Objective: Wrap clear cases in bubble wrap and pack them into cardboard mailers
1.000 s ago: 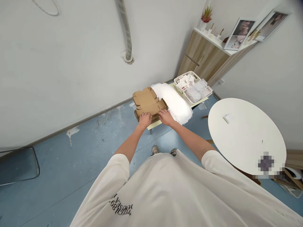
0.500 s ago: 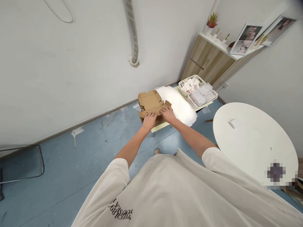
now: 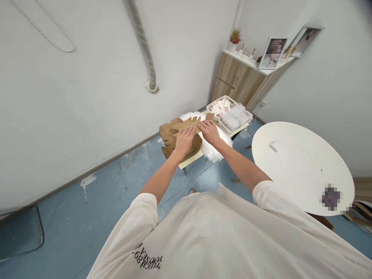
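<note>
Both my hands grip the near edge of a brown cardboard box point(image 3: 186, 124), partly unfolded with its flaps sticking up. My left hand point(image 3: 185, 140), with a ring on one finger, is closed on the edge at the left. To its right, my right hand point(image 3: 208, 131) has its fingers closed over the same edge. Below and behind the left hand lies more flat brown cardboard point(image 3: 171, 149) on a low table point(image 3: 192, 159). White foam sheets point(image 3: 215, 150) lie beside it, under my right forearm. My thumbs are hidden beneath the cardboard.
Two white baskets, one with small packets point(image 3: 221, 105) and one with clear plastic boxes point(image 3: 236, 118), stand at the table's far right. A round white table point(image 3: 302, 166) is at my right. A wooden cabinet point(image 3: 241, 79) stands in the corner. A dark metal frame point(image 3: 40, 228) is at far left.
Both hands have lifted the box up off the cardboard beneath, which now shows more. The box edge is tilted toward the far side. My view has turned somewhat to the right.
</note>
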Available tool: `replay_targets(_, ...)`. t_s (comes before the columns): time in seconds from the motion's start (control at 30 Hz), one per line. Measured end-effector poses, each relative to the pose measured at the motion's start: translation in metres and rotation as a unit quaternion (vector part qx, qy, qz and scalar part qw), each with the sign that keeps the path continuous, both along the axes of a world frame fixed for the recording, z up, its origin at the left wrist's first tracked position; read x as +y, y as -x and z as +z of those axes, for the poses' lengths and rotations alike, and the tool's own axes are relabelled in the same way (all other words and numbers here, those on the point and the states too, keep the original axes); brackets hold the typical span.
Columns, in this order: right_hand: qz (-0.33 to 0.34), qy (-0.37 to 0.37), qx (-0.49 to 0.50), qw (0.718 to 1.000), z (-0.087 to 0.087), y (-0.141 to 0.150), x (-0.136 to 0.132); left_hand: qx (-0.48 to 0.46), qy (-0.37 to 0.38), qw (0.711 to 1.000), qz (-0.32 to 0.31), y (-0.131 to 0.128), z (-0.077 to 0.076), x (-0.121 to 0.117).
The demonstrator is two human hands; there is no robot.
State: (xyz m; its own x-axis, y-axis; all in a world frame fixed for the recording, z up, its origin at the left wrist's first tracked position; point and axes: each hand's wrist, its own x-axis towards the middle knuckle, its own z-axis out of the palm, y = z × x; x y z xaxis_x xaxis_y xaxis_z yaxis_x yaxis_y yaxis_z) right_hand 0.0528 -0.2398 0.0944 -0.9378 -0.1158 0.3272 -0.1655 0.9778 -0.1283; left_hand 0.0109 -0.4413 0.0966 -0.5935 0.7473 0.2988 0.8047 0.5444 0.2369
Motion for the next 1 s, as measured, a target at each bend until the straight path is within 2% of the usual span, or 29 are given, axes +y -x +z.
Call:
replay_targets(0.1, -0.047, 0.002, 0.031, 0.998, 0.018, -0.024, 0.037, 0.02, -0.009, 0.999, -0.039, -0.005, 0.024, 0.044)
replay_targets(0.17, -0.082, 0.005, 0.042, 0.996, 0.026, -0.048, 0.066, 0.039, -0.013, 0.997, -0.068, -0.015, 0.034, 0.079)
replay_targets(0.23, -0.12, 0.008, 0.043, 0.992, 0.03, -0.078, 0.097, 0.057, -0.024, 0.994, -0.092, -0.03, 0.038, 0.118)
replay_targets(0.33, -0.177, 0.0, 0.037, 0.984, 0.028, -0.138, 0.148, 0.077, -0.046, 0.99, -0.112, -0.066, 0.036, 0.182)
replay_targets(0.53, -0.289, -0.029, 0.021, 0.957, 0.009, -0.284, 0.25, 0.068, -0.05, 0.976, -0.203, -0.173, 0.016, 0.318)
replay_targets(0.7, -0.372, -0.02, -0.013, 0.928, -0.01, -0.404, 0.316, 0.04, -0.024, 0.956, -0.291, -0.27, -0.004, 0.417)
replay_targets(0.87, -0.447, 0.025, -0.043, 0.893, -0.035, -0.496, 0.35, 0.013, 0.019, 0.925, -0.379, -0.342, -0.031, 0.486)
replay_targets(1.0, -0.485, 0.052, -0.075, 0.87, -0.065, -0.538, 0.355, 0.014, 0.058, 0.9, -0.431, -0.375, -0.064, 0.515)
